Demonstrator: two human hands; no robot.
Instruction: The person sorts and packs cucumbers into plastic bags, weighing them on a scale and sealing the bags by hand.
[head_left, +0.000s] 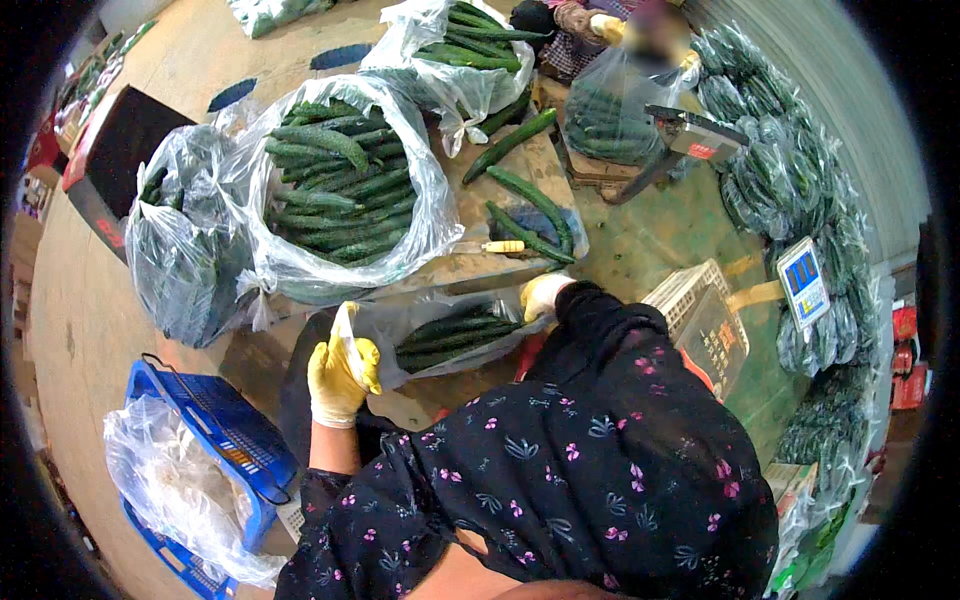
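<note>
A clear plastic bag [375, 325] with several dark green cucumbers [455, 342] inside is stretched between my hands, in front of my body. My left hand [343, 378], in a yellow glove, is closed on the bag's left edge. At the other end, my gloved right hand [545, 294] grips the bag's right edge; its fingers are partly hidden. Just beyond stands a large open plastic bag [440, 215] full of cucumbers [345, 190]. On the worktable [470, 268] lie a knife with a yellowish handle [503, 246] and a few loose cucumbers [535, 200].
A blue basket [205, 400] holding crumpled plastic stands at my left, below a filled bag [190, 260]. Another open cucumber bag [470, 50] stands at the back. A co-worker's gloved hand [607, 28] is near a bag by a scale [695, 135]. Bagged cucumbers [770, 180] line the right wall.
</note>
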